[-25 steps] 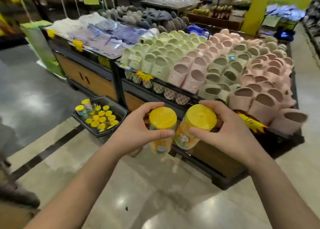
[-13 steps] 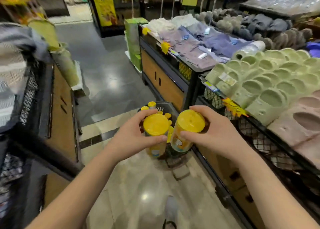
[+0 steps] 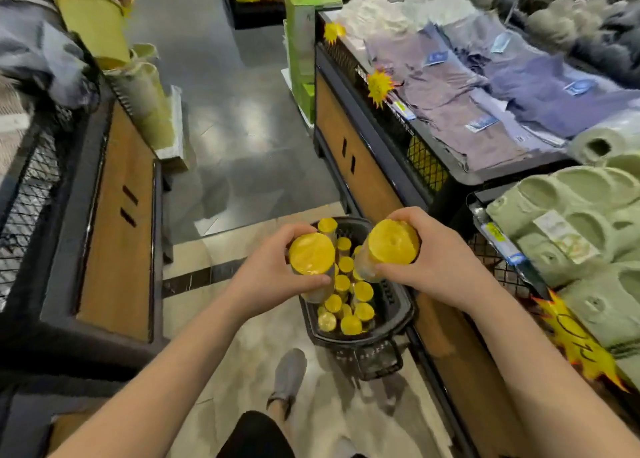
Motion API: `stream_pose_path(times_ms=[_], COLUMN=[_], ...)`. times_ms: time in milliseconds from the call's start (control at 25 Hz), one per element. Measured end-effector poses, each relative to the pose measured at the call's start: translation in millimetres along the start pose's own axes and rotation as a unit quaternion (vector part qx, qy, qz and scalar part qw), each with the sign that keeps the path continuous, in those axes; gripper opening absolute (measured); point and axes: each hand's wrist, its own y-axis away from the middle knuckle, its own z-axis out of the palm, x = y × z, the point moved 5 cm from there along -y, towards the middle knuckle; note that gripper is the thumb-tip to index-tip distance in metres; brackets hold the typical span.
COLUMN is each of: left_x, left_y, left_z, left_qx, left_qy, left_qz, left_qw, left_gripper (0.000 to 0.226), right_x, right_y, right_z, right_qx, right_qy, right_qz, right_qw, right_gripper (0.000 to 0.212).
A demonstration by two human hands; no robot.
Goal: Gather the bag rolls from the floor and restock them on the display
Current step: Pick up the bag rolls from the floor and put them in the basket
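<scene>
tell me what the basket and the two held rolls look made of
Basket: seemingly black plastic, matte, moulded lattice walls. Left roll: tightly wound yellow film, glossy end, likely plastic under clear wrap. Right roll: same look, dimple at its core.

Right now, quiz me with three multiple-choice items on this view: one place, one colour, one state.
1. The black basket stands: A on a display top; B on the floor beside the wood-panelled display base; C on a trolley.
2. The ends of the rolls in the basket are: A yellow; B blue; C white.
3. The left hand: A hangs empty; B presses the floor; C grips a roll.
Answers: B, it sits on floor tiles; A, every visible end is yellow; C, fingers curl round it.
</scene>
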Motion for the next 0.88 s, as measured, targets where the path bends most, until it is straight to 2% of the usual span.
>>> stream_pose_path(times_ms=[160, 320, 560, 640, 720, 880], left_x=[-49.7, -99.9, -210.2, -251.8, -297.6, -356.5], left_y=[-84.6, -158.3, -225.7, -233.2, -234.8, -230.3], left_z=[17.0, 56.6, 167.8, 207.2, 247.9, 297.0], left_qx=[-0.062, -0.105, -0.161, -0.167, -0.170, -0.179], left_qy=[-0.024, -0.059, -0.095, -0.101, -0.103, -0.088], left_qz=[-0.010, -0.009, -0.028, -0.029, -0.043, -0.050], left_qw=[0.998, 0.993, 0.982, 0.980, 0.979, 0.979], left_gripper=[0.073, 0.077, 0.078, 0.076, 0.078, 0.076], right_x=[53.0, 124.9, 283.5, 337.5, 388.5, 455.5], right_y=[-64.7, -107.9, -137.0, -136.2, -132.8, -130.5], right_z=[27.2, 57.1, 146.6, 186.3, 232.5, 301.1], right_qx=[0.005, 0.017, 0.005, 0.020, 0.042, -0.008], right_qy=[0.032, 0.052, 0.091, 0.083, 0.074, 0.137], right_qz=[0.062, 0.153, 0.280, 0.317, 0.317, 0.318], right_qw=[0.998, 0.987, 0.956, 0.945, 0.945, 0.938], right_gripper=[0.074, 0.072, 0.072, 0.061, 0.050, 0.059])
